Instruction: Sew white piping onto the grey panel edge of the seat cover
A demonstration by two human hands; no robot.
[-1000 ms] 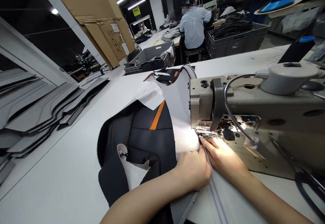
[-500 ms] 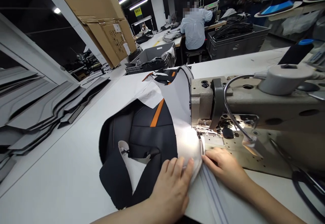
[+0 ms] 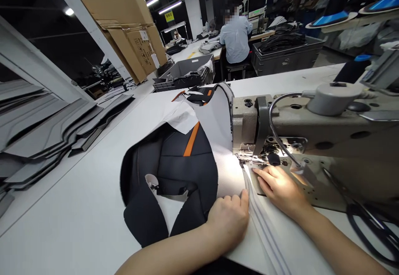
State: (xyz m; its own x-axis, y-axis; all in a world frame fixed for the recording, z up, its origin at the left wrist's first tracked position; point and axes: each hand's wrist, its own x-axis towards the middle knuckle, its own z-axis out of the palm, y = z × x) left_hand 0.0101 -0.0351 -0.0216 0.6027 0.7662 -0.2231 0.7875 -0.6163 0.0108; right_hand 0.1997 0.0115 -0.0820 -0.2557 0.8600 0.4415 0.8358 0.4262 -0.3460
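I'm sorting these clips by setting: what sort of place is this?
Most likely a sewing factory floor: an industrial sewing machine, stacks of cut grey panels, and another person working at a far table.
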